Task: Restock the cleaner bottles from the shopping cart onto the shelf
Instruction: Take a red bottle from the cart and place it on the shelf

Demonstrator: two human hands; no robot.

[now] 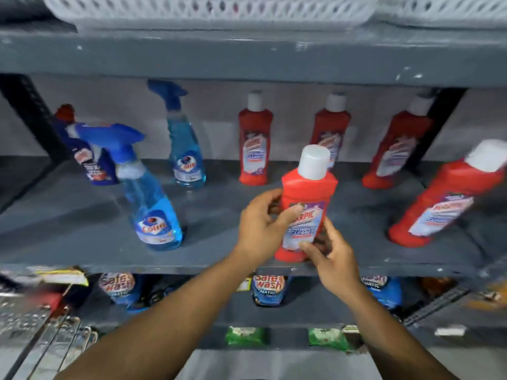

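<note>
A red cleaner bottle with a white cap [308,198] stands upright at the front of the grey shelf [82,220]. My left hand [260,226] grips its left side near the label. My right hand [329,259] holds its lower right side, thumb on the label. Three more red bottles [254,141] line the back of the shelf, and another red bottle [439,204] stands at the front right. Two blue spray bottles [153,204] and a dark blue bottle [87,157] stand on the left.
The wire shopping cart [41,333] shows at the lower left. White plastic baskets [208,9] sit on the shelf above. Safewash bottles [267,289] and green packs [245,335] fill the lower shelves. A dark upright post [33,116] stands at the left.
</note>
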